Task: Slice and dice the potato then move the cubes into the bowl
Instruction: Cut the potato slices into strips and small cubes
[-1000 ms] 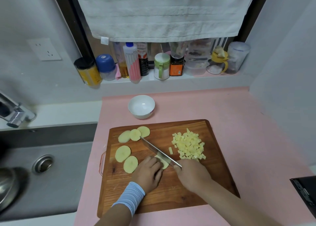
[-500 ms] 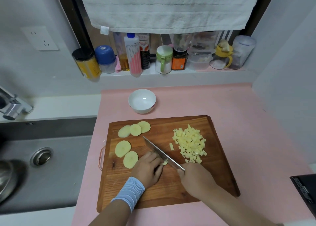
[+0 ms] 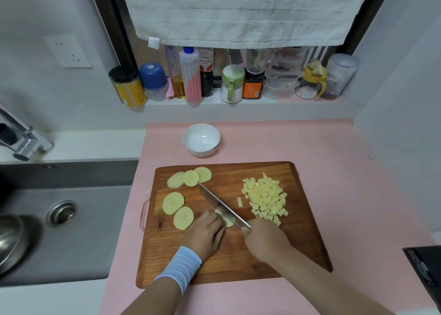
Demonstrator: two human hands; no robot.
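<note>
On the wooden cutting board [image 3: 298, 240] my right hand [image 3: 265, 240] grips the handle of a knife [image 3: 220, 203], its blade slanting up-left across a potato slice [image 3: 227, 220]. My left hand [image 3: 205, 233] holds that slice down with curled fingertips, partly hiding it. Several round potato slices lie to the left: three overlapping at the back [image 3: 189, 178] and two nearer [image 3: 177, 209]. A pile of potato cubes [image 3: 265, 199] sits at the right of the board. The white bowl [image 3: 201, 140] stands empty behind the board.
The board lies on a pink mat [image 3: 334, 171]. A grey sink [image 3: 59, 219] with a drain and a tap [image 3: 21, 142] is at the left. Jars and bottles [image 3: 229, 80] line the back ledge under a hanging towel. A dark object [image 3: 424, 271] juts in at the right edge.
The scene has shifted slightly lower as my head moved. The knife blade and both hands stay on the same slice, with only small shifts.
</note>
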